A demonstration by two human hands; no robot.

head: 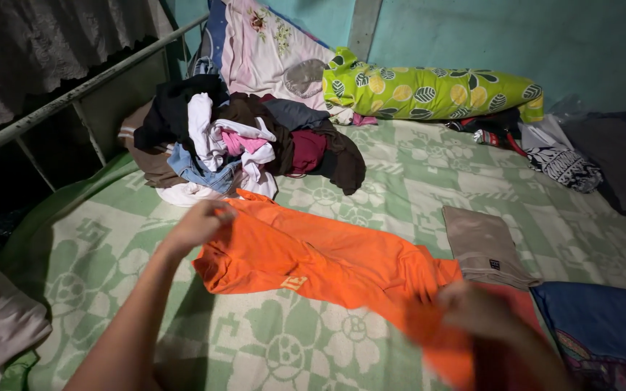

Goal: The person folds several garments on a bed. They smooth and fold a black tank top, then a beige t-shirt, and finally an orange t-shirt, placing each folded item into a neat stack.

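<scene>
We see the left hand (198,223) closed on the upper edge of an orange T-shirt (327,264), fingers pinched narrow around a fold of the cloth. The right hand (481,313) is blurred; it is on the shirt's other end, but we cannot tell how its fingers are set. The shirt lies stretched between the two hands across a green patterned blanket (400,174).

Just beyond the left fingers sits a heap of unfolded clothes (244,141), dark, white, pink and denim pieces mixed. Beyond the right fingers, touching the shirt's edge, lies a folded tan garment (483,246). Beside the right hand, on the outer side, is a dark blue printed cushion (603,333). Well apart, by the wall, rest a lime leaf-print bolster (429,90) and a pink floral pillow (262,51). A metal bed rail (74,94) runs along the left.
</scene>
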